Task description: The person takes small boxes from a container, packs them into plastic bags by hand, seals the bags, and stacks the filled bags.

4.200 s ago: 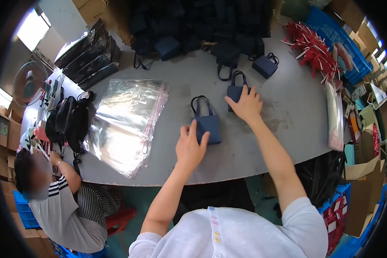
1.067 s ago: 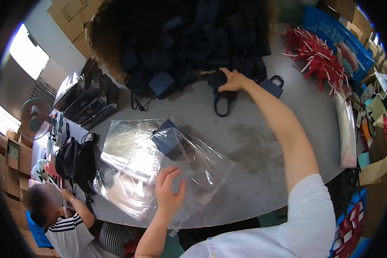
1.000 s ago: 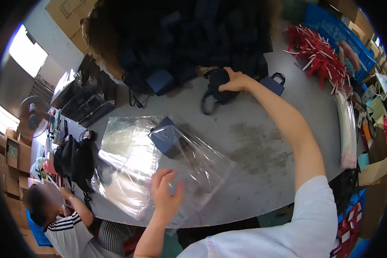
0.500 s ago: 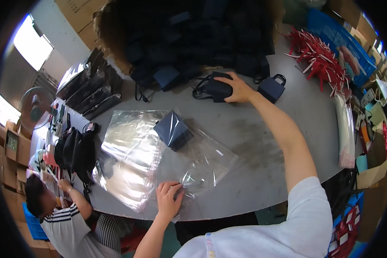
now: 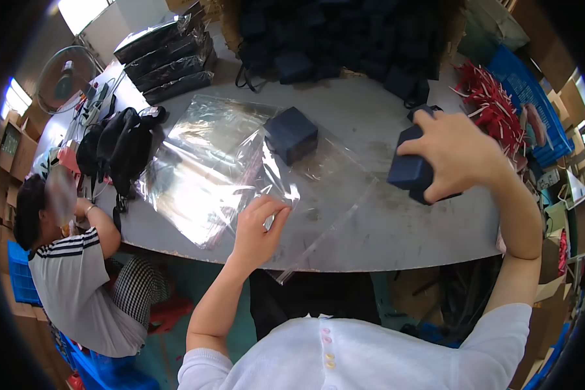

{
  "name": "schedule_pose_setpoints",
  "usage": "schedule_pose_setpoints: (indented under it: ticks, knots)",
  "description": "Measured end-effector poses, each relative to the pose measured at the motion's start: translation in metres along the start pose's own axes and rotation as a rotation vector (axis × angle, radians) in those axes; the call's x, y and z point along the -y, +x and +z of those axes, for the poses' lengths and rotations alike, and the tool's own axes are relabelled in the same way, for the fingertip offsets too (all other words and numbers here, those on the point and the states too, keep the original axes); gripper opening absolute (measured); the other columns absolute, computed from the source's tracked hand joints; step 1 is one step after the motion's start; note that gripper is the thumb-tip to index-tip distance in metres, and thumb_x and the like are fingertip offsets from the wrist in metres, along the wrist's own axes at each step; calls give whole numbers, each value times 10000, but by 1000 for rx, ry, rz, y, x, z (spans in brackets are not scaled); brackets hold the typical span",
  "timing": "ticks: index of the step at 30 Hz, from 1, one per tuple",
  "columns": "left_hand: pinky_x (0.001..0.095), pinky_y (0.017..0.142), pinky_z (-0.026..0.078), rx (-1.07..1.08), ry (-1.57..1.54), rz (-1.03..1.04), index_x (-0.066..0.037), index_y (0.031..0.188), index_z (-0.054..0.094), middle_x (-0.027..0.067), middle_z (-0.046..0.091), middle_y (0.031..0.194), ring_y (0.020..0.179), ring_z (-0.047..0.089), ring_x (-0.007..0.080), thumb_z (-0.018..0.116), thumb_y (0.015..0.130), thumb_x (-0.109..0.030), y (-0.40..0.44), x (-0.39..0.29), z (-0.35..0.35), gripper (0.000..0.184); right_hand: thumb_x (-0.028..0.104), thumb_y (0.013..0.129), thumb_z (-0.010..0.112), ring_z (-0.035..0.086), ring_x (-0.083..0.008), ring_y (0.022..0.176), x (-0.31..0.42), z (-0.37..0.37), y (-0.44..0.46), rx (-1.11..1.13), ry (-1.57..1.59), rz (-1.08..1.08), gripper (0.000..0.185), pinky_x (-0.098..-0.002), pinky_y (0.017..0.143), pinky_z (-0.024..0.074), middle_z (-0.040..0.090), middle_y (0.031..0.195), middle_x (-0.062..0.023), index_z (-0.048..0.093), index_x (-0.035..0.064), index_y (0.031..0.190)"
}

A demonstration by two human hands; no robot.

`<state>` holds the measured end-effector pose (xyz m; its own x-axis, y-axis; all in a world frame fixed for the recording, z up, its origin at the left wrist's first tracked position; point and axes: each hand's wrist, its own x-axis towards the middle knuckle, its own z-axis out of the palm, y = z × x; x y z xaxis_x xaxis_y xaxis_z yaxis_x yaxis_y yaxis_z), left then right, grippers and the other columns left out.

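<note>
My right hand (image 5: 458,153) is wrapped over dark blue box-shaped bags (image 5: 411,166) at the right of the table; my fingers hide part of them, so I cannot tell exactly how many. With thumb and fingertips together, my left hand (image 5: 257,227) pinches the edge of a clear plastic bag (image 5: 335,195) near the table's front. Another dark blue box (image 5: 292,133) lies at the clear bags; whether it is inside one or on top, I cannot tell. Left of it spreads a shiny pile of clear plastic bags (image 5: 198,156).
A large carton of dark blue boxes (image 5: 344,39) stands at the back of the grey table (image 5: 396,240). Red-and-white strips (image 5: 494,110) lie by a blue crate (image 5: 533,97). Black wrapped packs (image 5: 166,58) are stacked back left. A person (image 5: 78,266) sits at the left.
My right hand has moved right and toward me, lifting dark blue bags from near the carton. My left hand has raised the clear plastic's edge. The view has shifted.
</note>
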<state>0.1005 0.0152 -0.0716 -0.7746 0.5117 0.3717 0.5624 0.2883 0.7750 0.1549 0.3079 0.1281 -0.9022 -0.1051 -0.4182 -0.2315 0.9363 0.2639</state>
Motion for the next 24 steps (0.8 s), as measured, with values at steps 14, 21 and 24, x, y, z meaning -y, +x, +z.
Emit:
schedule_pose_setpoints:
  ticks: [14,21,24]
  knots:
    - [361,760,475,-415,122,255,-12,889,695,103,656,883,863,608,287,673,780,38,-23,-6,16,122,389,688,788,524,-447,1124,199,152,143,-609,785,-265,718,-477,982,440,429,1311,-294,565,175,1335]
    - [404,914,457,-1159,-161,-264,20,966,647,102,632,926,944,613,224,699,848,-93,-39,12,25,171,354,647,800,310,-482,1275,209,134,183,-1096,872,166,717,-508,1003,397,206,1495,-268,590,170,1308]
    - [312,705,518,-543,-991,-818,23,941,622,71,624,878,760,613,148,671,900,-125,-58,26,14,160,357,624,812,264,-477,1300,216,133,201,-1140,844,148,730,-519,1045,353,161,1512,-292,598,148,1290]
